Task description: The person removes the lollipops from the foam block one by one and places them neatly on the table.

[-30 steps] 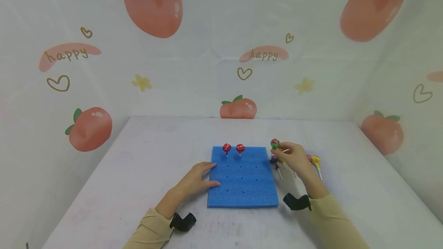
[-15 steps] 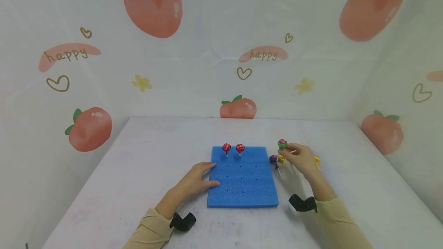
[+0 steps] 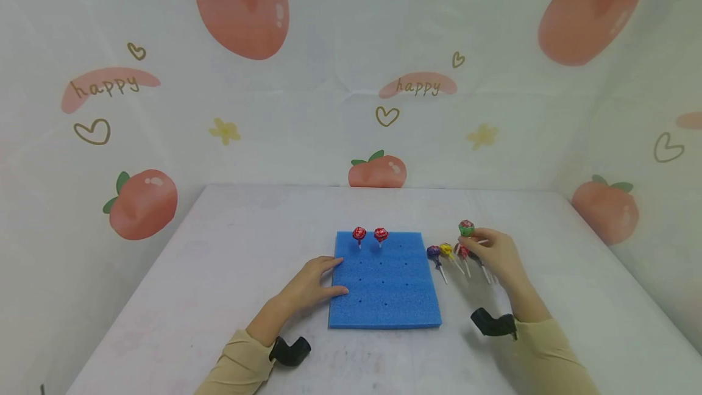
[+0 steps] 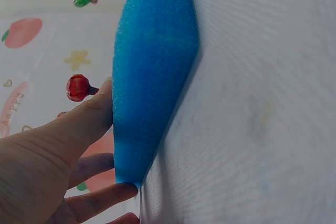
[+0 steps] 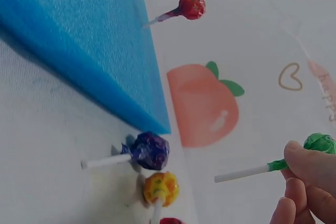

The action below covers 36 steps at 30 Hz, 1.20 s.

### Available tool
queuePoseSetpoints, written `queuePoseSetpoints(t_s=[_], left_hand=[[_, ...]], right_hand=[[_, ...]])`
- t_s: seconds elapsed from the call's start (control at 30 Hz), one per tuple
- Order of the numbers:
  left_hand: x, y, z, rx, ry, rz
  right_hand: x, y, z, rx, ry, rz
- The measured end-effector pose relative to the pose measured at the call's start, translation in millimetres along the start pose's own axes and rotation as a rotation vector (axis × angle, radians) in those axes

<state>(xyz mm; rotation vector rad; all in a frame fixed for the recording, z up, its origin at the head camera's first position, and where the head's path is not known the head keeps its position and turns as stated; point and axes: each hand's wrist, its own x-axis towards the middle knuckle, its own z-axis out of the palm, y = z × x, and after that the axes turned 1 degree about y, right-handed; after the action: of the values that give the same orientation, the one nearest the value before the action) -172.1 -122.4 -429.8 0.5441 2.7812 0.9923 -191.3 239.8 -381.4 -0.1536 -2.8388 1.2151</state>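
My right hand (image 3: 496, 258) pinches a green-wrapped lollipop (image 3: 466, 228) between thumb and fingertips, raised over the right side of the table. In the right wrist view its white stick (image 5: 241, 173) points left, away from the fingers. My left hand (image 3: 307, 285) rests at the left edge of a blue foam board (image 3: 384, 316), thumb and fingers spread apart along it. Small holes dot the board's top. Two red lollipops, one at the left (image 3: 359, 234) and one beside it (image 3: 381, 234), stand upright in its far row.
Right of the board lie a purple lollipop (image 3: 433, 252), a yellow lollipop (image 3: 446, 250) and a red lollipop (image 3: 464, 253), with more partly hidden by my right hand. A printed cloth backdrop (image 3: 307, 108) rises behind the white table (image 3: 263, 218).
My right hand has moved to the right with the green lollipop, uncovering lollipops beside the board and covering those farther right. The left hand and board have not moved.
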Motion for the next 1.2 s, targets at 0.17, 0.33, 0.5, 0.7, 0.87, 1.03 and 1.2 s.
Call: queuePoseSetpoints(t_s=[0.17,0.33,0.5,0.7,0.87,1.03,1.2], left_hand=[[0.1,0.0,-0.1,-0.006,0.004,0.007],[0.2,-0.1,0.0,-0.004,0.003,0.003],[0.0,-0.4,0.3,-0.008,0.003,0.000],[0.0,-1.1,0.8,-0.004,-0.001,-0.004],[-0.2,0.1,0.1,-0.010,-0.008,-0.018],[-0.6,1.2,-0.5,-0.010,-0.010,-0.022],[-0.6,1.0,-0.1,-0.006,-0.006,-0.011]], right_hand=[[0,7,-8,-0.024,0.004,0.016],[-1,14,-16,-0.033,0.022,0.012],[-2,20,-21,-0.023,0.021,0.053],[-5,25,-25,-0.001,0.035,0.102],[-5,28,-27,-0.003,0.036,0.142],[-5,34,-29,-0.022,0.029,0.174],[-6,43,-32,-0.014,0.050,0.197]])
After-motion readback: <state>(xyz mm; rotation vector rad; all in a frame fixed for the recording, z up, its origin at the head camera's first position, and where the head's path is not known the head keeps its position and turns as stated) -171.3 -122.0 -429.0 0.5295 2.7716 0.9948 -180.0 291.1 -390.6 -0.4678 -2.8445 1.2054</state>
